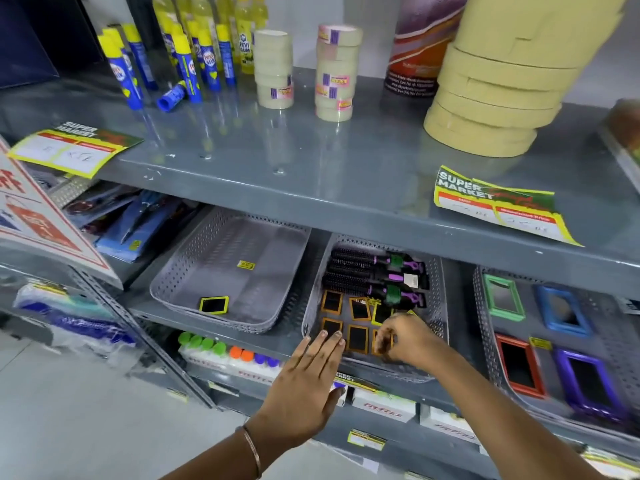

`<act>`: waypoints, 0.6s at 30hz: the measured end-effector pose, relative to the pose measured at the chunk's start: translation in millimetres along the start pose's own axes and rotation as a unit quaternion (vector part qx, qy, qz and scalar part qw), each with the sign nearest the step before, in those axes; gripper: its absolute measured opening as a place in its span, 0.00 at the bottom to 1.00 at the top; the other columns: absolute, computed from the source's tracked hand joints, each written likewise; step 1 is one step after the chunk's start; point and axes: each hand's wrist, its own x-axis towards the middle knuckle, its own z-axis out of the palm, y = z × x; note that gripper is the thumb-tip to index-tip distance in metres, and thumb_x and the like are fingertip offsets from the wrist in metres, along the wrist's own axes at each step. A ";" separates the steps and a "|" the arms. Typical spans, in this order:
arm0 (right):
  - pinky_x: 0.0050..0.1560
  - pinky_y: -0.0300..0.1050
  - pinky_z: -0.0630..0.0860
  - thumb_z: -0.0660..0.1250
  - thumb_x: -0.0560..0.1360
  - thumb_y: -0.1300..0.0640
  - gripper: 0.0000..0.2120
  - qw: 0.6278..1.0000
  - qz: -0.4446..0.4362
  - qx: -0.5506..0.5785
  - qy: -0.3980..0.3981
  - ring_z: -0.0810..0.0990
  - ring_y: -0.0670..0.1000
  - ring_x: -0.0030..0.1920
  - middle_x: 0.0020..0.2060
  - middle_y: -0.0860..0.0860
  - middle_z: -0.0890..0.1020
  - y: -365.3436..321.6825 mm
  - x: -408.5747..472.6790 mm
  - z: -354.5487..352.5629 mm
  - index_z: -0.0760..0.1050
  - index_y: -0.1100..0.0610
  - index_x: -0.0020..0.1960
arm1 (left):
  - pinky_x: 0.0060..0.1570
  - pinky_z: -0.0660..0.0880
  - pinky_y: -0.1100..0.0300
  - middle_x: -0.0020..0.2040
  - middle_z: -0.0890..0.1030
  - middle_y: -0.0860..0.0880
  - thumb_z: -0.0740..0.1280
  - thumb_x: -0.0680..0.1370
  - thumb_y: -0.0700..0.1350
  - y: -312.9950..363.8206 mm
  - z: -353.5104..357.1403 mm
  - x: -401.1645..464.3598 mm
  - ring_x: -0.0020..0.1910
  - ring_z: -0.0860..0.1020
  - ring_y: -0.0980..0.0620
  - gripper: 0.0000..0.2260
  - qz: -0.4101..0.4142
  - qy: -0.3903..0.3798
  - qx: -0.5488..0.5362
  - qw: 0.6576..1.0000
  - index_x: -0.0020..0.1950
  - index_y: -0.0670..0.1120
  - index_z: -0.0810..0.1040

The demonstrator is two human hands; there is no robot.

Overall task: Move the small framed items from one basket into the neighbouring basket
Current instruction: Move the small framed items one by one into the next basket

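Two grey perforated baskets sit side by side on the lower shelf. The left basket [194, 268] holds one small yellow-framed mirror [213, 304] near its front. The middle basket [438, 306] holds several small orange- and yellow-framed mirrors [331, 301] in its front half. My right hand [405, 337] reaches into this basket, fingers curled down at a small orange-framed item at the front; whether it grips the item is hidden. My left hand [308, 382] is flat, fingers together and extended, resting at the basket's front left rim and holding nothing.
Black and purple round hairbrushes [374, 275] lie at the back of the middle basket. A third basket [485, 306] on the right holds larger coloured framed mirrors. The grey upper shelf [346, 161] overhangs the baskets, carrying glue sticks and tape rolls.
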 end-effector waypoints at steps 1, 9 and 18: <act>0.49 0.44 0.83 0.73 0.67 0.66 0.09 1.000 0.000 -0.002 0.000 0.84 0.44 0.43 0.41 0.46 0.86 -0.6 0.1 -0.5 0.85 0.53 0.41 | 0.72 0.49 0.50 0.80 0.55 0.46 0.57 0.83 0.55 -0.7 0.4 -0.3 0.79 0.53 0.46 0.29 0.001 0.000 -0.002 1.000 0.80 0.42 0.56; 0.53 0.47 0.80 0.75 0.71 0.50 0.14 0.996 -0.050 -0.008 0.077 0.82 0.49 0.51 0.52 0.45 0.80 -40.3 7.6 -16.6 0.81 0.49 0.56 | 0.72 0.52 0.49 0.80 0.56 0.45 0.56 0.83 0.57 -27.3 -5.2 -17.1 0.79 0.53 0.45 0.31 -0.076 0.031 -0.006 0.997 0.80 0.41 0.56; 0.52 0.38 0.74 0.75 0.71 0.58 0.13 0.965 -0.258 0.024 0.038 0.83 0.54 0.55 0.54 0.55 0.86 -223.8 104.7 16.8 0.83 0.59 0.55 | 0.72 0.51 0.45 0.77 0.63 0.42 0.59 0.81 0.58 -75.2 -19.3 -46.8 0.77 0.58 0.42 0.31 -0.177 0.024 0.041 0.983 0.77 0.39 0.63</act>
